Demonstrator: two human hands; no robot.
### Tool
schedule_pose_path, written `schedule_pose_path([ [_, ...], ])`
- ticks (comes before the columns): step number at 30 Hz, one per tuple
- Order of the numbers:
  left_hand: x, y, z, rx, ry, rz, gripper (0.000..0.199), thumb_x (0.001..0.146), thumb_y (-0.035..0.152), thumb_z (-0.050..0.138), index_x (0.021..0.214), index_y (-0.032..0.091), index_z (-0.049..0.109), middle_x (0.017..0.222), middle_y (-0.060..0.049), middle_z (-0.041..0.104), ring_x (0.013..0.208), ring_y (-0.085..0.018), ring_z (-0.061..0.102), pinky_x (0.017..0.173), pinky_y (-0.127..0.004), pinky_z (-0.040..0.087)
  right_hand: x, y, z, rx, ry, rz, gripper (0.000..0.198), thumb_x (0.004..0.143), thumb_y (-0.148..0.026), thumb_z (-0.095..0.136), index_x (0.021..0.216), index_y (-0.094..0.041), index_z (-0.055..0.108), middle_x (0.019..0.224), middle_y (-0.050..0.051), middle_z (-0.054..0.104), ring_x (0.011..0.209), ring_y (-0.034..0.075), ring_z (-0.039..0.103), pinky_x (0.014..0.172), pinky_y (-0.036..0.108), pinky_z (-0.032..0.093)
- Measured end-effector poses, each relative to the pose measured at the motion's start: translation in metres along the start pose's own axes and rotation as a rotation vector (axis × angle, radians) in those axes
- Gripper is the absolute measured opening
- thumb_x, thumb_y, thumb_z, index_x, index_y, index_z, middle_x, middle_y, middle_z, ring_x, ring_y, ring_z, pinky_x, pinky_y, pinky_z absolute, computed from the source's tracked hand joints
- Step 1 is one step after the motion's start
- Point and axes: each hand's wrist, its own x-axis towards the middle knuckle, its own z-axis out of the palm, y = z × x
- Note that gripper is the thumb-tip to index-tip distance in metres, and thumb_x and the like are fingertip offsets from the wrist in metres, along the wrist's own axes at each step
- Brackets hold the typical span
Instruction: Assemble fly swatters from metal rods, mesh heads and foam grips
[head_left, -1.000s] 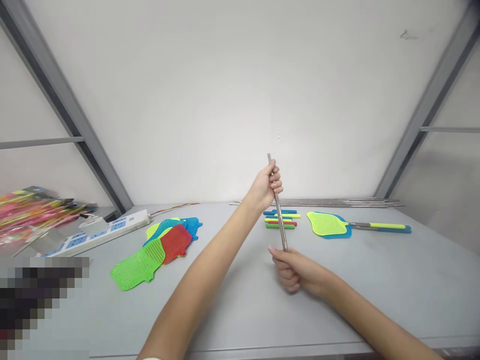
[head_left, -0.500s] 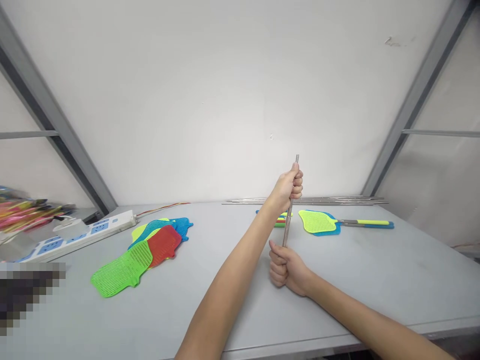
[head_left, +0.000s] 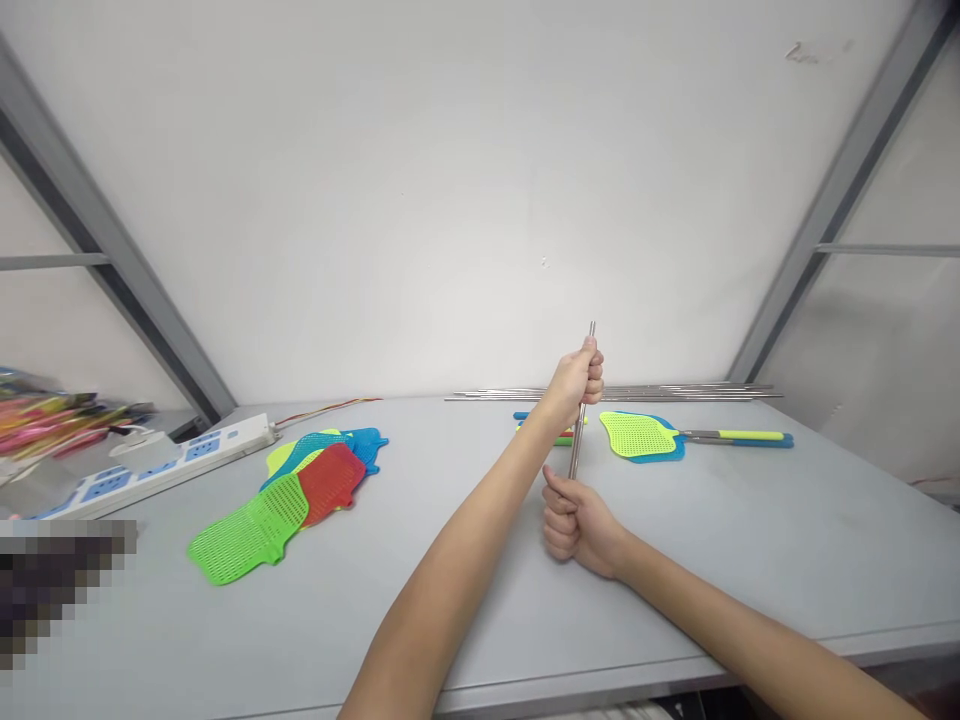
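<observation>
My left hand (head_left: 577, 383) is closed around the upper part of a thin metal rod (head_left: 578, 446), whose tip pokes out above the thumb. Lower down, my right hand (head_left: 574, 522) wraps the same rod near its bottom end, which is hidden in the fist. The rod stands nearly upright, leaning slightly right at the top. Behind it lie several coloured handles (head_left: 564, 437), partly covered by my left forearm. To the right, a yellow fly swatter (head_left: 641, 436) rests over a blue fly swatter (head_left: 765, 441), both with metal shafts.
Loose swatter heads lie at left: a green one (head_left: 251, 530), a red one (head_left: 335, 478) and blue ones (head_left: 366, 447). Long metal rods (head_left: 690, 393) lie along the wall. A white power strip (head_left: 180, 462) and colourful packaged items (head_left: 67, 425) are at far left.
Both hands keep their hold on the rod. Its top sits slightly lower and shows less above the left hand, and the two hands are marginally closer together. The view has shifted slightly.
</observation>
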Motion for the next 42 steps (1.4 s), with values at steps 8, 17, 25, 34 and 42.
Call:
schedule_pose_path([
  [8, -0.003, 0.003, -0.005, -0.042, 0.061, -0.007, 0.041, 0.067, 0.051, 0.047, 0.055, 0.016, 0.03, 0.047, 0.009, 0.015, 0.031, 0.001, 0.011, 0.028, -0.011, 0.008, 0.001, 0.001, 0.0, -0.022, 0.014, 0.009, 0.045, 0.074, -0.047, 0.041, 0.046, -0.019, 0.021, 0.034, -0.01, 0.012, 0.029, 0.004, 0.009, 0.03, 0.017, 0.007],
  [17, -0.009, 0.001, -0.009, -0.048, 0.093, 0.02, 0.041, 0.069, 0.052, 0.045, 0.055, 0.017, 0.029, 0.046, 0.009, 0.016, 0.03, 0.001, 0.012, 0.028, -0.012, 0.008, 0.0, 0.0, 0.0, -0.04, 0.0, 0.031, 0.045, 0.075, -0.046, 0.041, 0.046, -0.019, 0.02, 0.033, -0.01, 0.013, 0.028, 0.004, 0.009, 0.03, 0.017, 0.007],
  [25, -0.015, -0.015, -0.01, -0.004, 0.115, -0.024, 0.042, 0.068, 0.054, 0.043, 0.055, 0.017, 0.027, 0.046, 0.009, 0.014, 0.03, 0.001, 0.011, 0.029, -0.012, 0.008, 0.0, 0.0, 0.001, -0.008, 0.026, 0.038, 0.046, 0.075, -0.047, 0.041, 0.045, -0.019, 0.019, 0.034, -0.01, 0.013, 0.029, 0.004, 0.009, 0.03, 0.018, 0.006],
  [34, -0.016, -0.013, -0.015, -0.013, 0.114, 0.002, 0.041, 0.071, 0.053, 0.039, 0.056, 0.017, 0.027, 0.045, 0.009, 0.015, 0.03, 0.0, 0.012, 0.029, -0.012, 0.009, 0.0, -0.002, 0.003, -0.027, 0.044, 0.043, 0.046, 0.074, -0.046, 0.042, 0.046, -0.019, 0.019, 0.035, -0.01, 0.012, 0.029, 0.004, 0.008, 0.03, 0.017, 0.006],
  [42, -0.018, -0.01, -0.015, -0.022, 0.127, -0.006, 0.04, 0.071, 0.053, 0.04, 0.056, 0.017, 0.029, 0.046, 0.009, 0.017, 0.03, 0.0, 0.013, 0.028, -0.012, 0.01, -0.001, -0.003, 0.004, -0.073, 0.073, 0.054, 0.047, 0.074, -0.048, 0.043, 0.046, -0.019, 0.018, 0.035, -0.01, 0.011, 0.03, 0.003, 0.008, 0.03, 0.017, 0.006],
])
